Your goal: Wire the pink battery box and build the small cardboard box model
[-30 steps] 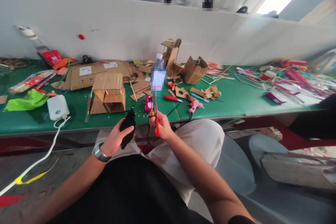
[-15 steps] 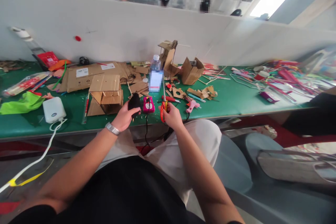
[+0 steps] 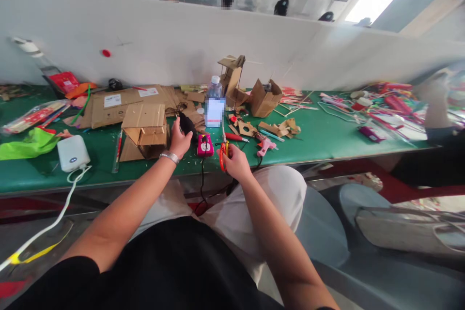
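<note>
My left hand reaches forward over the green table, thumb and fingers around a soft-looking black bundle whose kind I cannot make out. My right hand grips orange-handled scissors, blades pointing away from me; something yellow shows beside the handle. A pink power socket block with a black plug and cord lies between my hands. To the left of my left hand stands a small cardboard house-like box. Beyond the scissors lies a red-handled tool, and a pink glue gun rests to the right.
A water bottle stands behind a blurred-out pale panel. Cardboard scraps and an open cardboard box lie farther back. A white device with a cable sits left. Another person's arm reaches in at the far right.
My left hand has moved forward and away from me with the black bundle, toward the cardboard scraps. My right hand stays nearly still with the scissors. At far right another person's arm has come into view.
</note>
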`<state>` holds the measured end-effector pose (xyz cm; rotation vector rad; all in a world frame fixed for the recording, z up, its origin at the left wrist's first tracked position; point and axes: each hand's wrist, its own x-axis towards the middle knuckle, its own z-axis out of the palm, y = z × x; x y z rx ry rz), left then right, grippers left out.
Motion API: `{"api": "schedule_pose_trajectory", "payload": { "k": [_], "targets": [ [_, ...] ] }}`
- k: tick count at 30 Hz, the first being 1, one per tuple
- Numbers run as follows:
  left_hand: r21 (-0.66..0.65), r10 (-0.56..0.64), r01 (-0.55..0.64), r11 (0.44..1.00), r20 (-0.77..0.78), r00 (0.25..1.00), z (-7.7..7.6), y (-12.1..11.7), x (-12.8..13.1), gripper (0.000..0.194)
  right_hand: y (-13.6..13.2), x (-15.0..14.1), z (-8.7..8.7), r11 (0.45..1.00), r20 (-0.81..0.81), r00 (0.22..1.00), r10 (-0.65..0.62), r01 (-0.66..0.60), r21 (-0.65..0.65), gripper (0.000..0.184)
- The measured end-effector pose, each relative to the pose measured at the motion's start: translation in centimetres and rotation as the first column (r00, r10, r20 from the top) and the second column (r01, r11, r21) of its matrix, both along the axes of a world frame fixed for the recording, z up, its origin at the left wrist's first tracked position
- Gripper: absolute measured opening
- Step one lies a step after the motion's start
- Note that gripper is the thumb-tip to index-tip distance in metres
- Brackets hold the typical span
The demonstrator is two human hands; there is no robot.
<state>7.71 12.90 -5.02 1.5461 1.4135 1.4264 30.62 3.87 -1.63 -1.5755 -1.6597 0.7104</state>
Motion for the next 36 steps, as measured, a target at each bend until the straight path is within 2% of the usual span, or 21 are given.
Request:
{"api": "schedule_pose_trajectory", "payload": {
  "k": [2,4,8,11,17,20,23,27,33,36],
  "targets": [
    [0.010,0.066,-0.065,0.998,-0.098,0.993,-0.4,-0.3,0.0,0.089,-0.1,-0.1,0.0,1.000,0.007,1.000,0.003,-0.003,-0.002,0.029],
    [0.022,0.084,-0.081,0.996,-0.227,0.970,-0.6,-0.8,-0.1,0.079,-0.1,-0.1,0.0,1.000,0.012,1.000,0.006,-0.006,-0.004,0.029],
    [0.106,0.064,-0.008,0.994,-0.538,0.841,-0.3,-1.8,-0.4,0.060,-0.3,-0.3,-0.1,1.000,0.017,1.000,0.018,-0.018,-0.013,0.027],
    [0.127,0.070,0.016,0.992,-0.644,0.762,0.3,-1.9,-0.6,0.057,-0.3,-0.3,-0.1,1.000,0.018,1.000,0.023,-0.022,-0.016,0.027],
    [0.108,0.002,0.099,0.989,-0.689,0.725,0.8,-1.9,-0.8,0.064,-0.4,0.0,0.0,1.000,0.021,1.000,0.018,-0.018,-0.015,0.025],
    [0.070,-0.071,0.176,0.982,-0.723,0.687,0.8,-1.9,-1.2,0.053,-0.4,0.0,-0.1,1.000,0.019,1.000,0.018,-0.018,-0.012,0.025],
    [0.043,-0.101,0.202,0.979,-0.753,0.651,0.9,-1.9,-1.4,0.040,-0.4,0.0,-0.1,1.000,0.014,1.000,0.020,-0.020,-0.010,0.023],
    [0.049,-0.060,0.147,0.988,-0.758,0.650,0.9,-1.5,-1.2,0.037,-0.5,0.0,-0.1,1.000,0.007,1.000,0.024,-0.023,-0.007,0.023],
    [0.054,0.055,-0.025,0.998,-0.696,0.716,1.1,0.6,-0.6,0.038,-0.6,0.0,0.0,0.999,0.013,0.999,0.034,-0.034,-0.007,0.024],
    [0.043,0.048,-0.027,0.999,-0.663,0.747,0.9,1.7,0.1,0.052,-0.7,-0.1,0.1,0.999,0.023,0.999,0.038,-0.038,-0.008,0.024]
  ]
}}
